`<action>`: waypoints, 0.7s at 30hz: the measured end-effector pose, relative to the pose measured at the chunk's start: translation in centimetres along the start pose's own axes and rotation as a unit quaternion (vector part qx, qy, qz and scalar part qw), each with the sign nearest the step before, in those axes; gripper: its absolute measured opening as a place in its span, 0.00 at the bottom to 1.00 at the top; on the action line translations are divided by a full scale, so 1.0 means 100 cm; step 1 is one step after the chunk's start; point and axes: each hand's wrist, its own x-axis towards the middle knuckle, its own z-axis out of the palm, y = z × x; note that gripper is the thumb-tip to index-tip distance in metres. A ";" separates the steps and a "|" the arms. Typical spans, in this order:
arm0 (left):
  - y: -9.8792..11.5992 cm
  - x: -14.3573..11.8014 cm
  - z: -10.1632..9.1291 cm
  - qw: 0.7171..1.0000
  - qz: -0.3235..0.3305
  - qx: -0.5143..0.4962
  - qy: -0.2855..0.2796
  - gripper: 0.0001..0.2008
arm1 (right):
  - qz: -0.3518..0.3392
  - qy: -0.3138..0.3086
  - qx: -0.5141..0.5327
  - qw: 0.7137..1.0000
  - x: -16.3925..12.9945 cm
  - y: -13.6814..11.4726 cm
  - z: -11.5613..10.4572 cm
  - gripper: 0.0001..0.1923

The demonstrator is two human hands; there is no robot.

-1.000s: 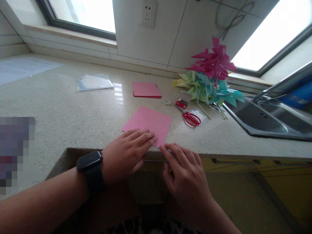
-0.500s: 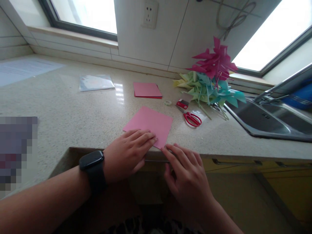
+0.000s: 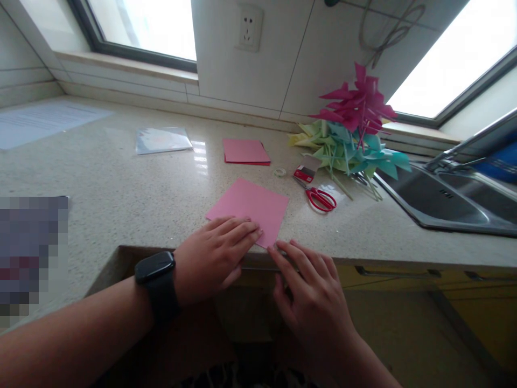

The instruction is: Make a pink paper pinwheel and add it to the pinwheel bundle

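Observation:
A square pink sheet of paper (image 3: 254,202) lies flat near the counter's front edge, one corner pointing toward me. My left hand (image 3: 218,250) rests open on its lower left part, fingers laid side by side across the paper. At the near corner, the index fingertip of my right hand (image 3: 309,280) touches the paper. The fingers of that hand are stretched out and slightly bent, with the thumb apart below them. Behind the sheet sits a stack of pink and red paper (image 3: 246,151).
Red-handled scissors (image 3: 321,199), a small red box (image 3: 306,171) and a tape roll (image 3: 279,172) lie to the right. Beyond are paper pinwheels (image 3: 355,118) and a steel sink (image 3: 440,199). A clear packet (image 3: 163,141) and printed sheets (image 3: 48,123) lie left.
The whole view has shifted slightly. Both hands keep nearly the same place on the pink sheet, which has not visibly moved on the counter.

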 end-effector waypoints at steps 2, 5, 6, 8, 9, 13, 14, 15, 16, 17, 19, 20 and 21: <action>0.000 0.000 0.000 1.000 0.000 0.000 0.000 0.30 | 0.003 -0.001 -0.004 1.000 0.001 -0.001 0.001 0.21; 0.000 0.000 0.000 1.000 -0.001 0.000 -0.001 0.31 | 0.008 -0.002 -0.008 1.000 0.001 -0.002 0.001 0.21; 0.000 0.000 0.000 1.000 -0.002 0.000 -0.002 0.31 | 0.008 -0.002 -0.007 1.000 0.000 -0.002 0.001 0.21; 0.000 0.000 0.000 1.000 -0.002 0.001 -0.003 0.31 | 0.012 -0.002 -0.003 1.000 0.000 -0.002 0.001 0.21; 0.000 0.001 0.000 1.000 -0.002 0.001 -0.004 0.31 | 0.013 0.000 -0.001 1.000 0.000 -0.002 0.002 0.21; 0.000 0.000 0.000 1.000 0.000 -0.002 -0.005 0.30 | 0.013 0.011 0.017 1.000 0.000 -0.002 0.002 0.20; 0.000 0.000 -0.001 1.000 0.000 -0.004 -0.006 0.30 | 0.014 0.015 0.025 0.999 0.000 -0.002 0.002 0.20; 0.001 0.000 -0.001 1.000 -0.002 -0.006 -0.007 0.30 | 0.013 0.021 0.036 0.999 0.000 -0.001 0.002 0.20; 0.001 0.001 -0.002 1.000 -0.005 -0.008 -0.009 0.29 | 0.012 0.029 0.050 0.998 -0.001 0.000 0.001 0.20; 0.001 0.001 -0.002 1.000 -0.007 -0.010 -0.009 0.29 | 0.009 0.041 0.067 0.997 -0.002 0.001 0.001 0.19; 0.002 0.002 -0.004 1.000 -0.010 -0.015 -0.005 0.26 | 0.006 0.071 0.108 0.992 -0.005 0.003 -0.001 0.18; 0.002 0.002 -0.004 1.000 -0.011 -0.018 0.000 0.24 | 0.006 0.088 0.131 0.987 -0.008 0.005 -0.002 0.18; 0.003 0.003 -0.005 1.000 -0.012 -0.020 0.004 0.22 | 0.005 0.106 0.153 0.983 -0.011 0.006 -0.002 0.18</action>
